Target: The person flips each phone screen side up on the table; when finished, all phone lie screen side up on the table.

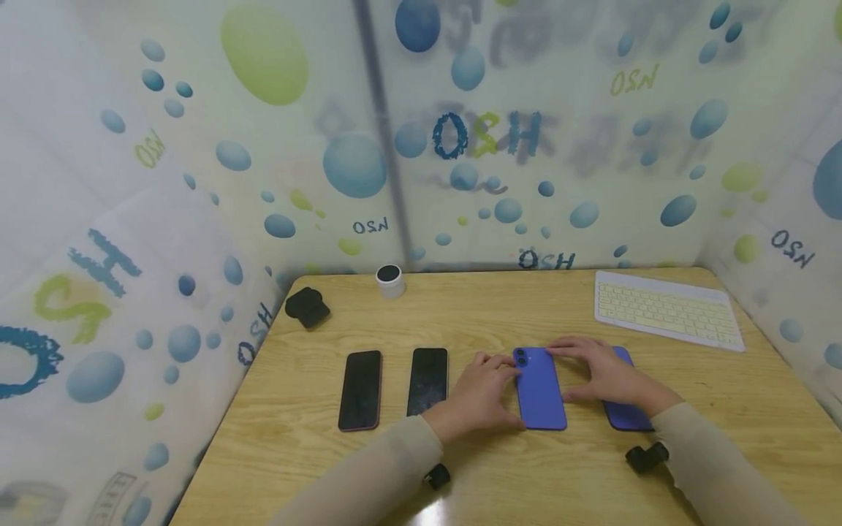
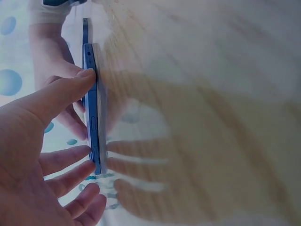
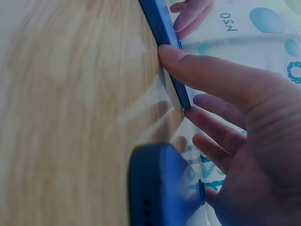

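Note:
A blue smartphone (image 1: 541, 394) lies back up on the table between both hands, its camera lenses at the upper left. My left hand (image 1: 483, 393) touches its left edge, thumb by the lower corner and fingertips near the camera end; the left wrist view shows the fingers spread along the phone's side (image 2: 93, 117). On the other side, my right hand (image 1: 601, 372) has its thumb at the right edge and a fingertip at the upper right corner. A second blue smartphone (image 1: 626, 415) lies beneath the right hand and wrist, partly hidden.
Two dark-screened smartphones, one reddish-edged (image 1: 360, 391) and one (image 1: 428, 376) partly behind the left hand, lie to the left. At the back stand a black object (image 1: 307, 307) and a white cylinder with a dark top (image 1: 390, 281). A white keyboard (image 1: 668, 310) lies back right.

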`<state>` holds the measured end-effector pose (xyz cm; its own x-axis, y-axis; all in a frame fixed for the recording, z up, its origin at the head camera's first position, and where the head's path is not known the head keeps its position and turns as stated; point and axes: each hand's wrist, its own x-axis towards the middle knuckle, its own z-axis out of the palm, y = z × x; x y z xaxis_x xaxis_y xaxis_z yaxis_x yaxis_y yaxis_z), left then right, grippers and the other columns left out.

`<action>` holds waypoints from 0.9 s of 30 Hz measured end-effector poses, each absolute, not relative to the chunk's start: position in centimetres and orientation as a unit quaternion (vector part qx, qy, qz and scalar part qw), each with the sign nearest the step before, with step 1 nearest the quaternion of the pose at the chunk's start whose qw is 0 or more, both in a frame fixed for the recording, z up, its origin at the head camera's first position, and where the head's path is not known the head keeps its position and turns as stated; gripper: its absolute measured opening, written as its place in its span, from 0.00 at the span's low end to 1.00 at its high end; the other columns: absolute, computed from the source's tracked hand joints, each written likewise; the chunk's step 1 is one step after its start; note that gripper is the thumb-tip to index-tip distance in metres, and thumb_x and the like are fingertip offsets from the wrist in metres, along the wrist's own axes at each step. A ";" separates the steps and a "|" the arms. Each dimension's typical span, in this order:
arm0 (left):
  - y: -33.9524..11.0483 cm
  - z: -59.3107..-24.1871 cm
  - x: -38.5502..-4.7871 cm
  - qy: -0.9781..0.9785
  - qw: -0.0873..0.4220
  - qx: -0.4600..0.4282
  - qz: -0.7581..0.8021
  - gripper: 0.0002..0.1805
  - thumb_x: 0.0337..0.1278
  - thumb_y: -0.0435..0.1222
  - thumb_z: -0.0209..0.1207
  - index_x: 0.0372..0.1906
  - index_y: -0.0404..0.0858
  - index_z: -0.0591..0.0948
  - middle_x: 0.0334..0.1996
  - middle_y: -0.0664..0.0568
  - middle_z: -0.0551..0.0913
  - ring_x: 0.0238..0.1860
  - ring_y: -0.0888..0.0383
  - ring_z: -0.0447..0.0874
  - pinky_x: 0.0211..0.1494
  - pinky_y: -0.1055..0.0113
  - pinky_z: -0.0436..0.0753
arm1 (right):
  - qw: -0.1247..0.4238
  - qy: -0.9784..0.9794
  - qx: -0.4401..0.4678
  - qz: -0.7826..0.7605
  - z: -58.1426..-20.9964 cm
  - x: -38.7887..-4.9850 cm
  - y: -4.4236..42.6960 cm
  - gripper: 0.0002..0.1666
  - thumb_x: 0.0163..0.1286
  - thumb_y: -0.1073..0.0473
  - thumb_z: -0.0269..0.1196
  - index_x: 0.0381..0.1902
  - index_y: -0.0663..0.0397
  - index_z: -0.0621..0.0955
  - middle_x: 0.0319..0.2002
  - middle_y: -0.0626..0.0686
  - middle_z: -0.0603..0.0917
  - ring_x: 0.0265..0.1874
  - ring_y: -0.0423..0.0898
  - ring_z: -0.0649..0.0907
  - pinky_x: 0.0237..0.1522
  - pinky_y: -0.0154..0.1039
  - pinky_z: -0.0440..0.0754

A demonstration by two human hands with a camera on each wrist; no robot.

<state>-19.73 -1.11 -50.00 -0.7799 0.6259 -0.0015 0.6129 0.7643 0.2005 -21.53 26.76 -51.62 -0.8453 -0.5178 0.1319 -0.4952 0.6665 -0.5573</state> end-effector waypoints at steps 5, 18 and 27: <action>-1.2 -50.1 -19.7 0.937 0.036 0.327 0.114 0.50 0.37 0.64 0.78 0.69 0.47 0.78 0.70 0.58 0.75 0.63 0.55 0.70 0.66 0.63 0.72 | 0.027 0.914 -0.263 -0.308 -51.7 -21.5 26.7 0.49 0.50 0.46 0.82 0.69 0.56 0.79 0.69 0.60 0.77 0.70 0.68 0.70 0.65 0.75 0.60; -1.4 -50.2 -19.7 0.934 0.053 0.318 0.151 0.50 0.37 0.60 0.80 0.70 0.48 0.78 0.72 0.58 0.73 0.61 0.55 0.69 0.63 0.62 0.72 | 0.034 0.913 -0.235 -0.332 -51.7 -21.5 26.5 0.48 0.50 0.49 0.82 0.69 0.49 0.79 0.69 0.61 0.76 0.71 0.71 0.68 0.66 0.77 0.56; -1.6 -50.0 -19.7 0.932 0.066 0.311 0.173 0.51 0.36 0.59 0.81 0.71 0.47 0.77 0.72 0.57 0.73 0.62 0.56 0.68 0.63 0.63 0.71 | 0.034 0.908 -0.221 -0.355 -51.4 -21.8 26.3 0.48 0.50 0.53 0.83 0.70 0.50 0.79 0.71 0.64 0.74 0.71 0.71 0.69 0.66 0.74 0.65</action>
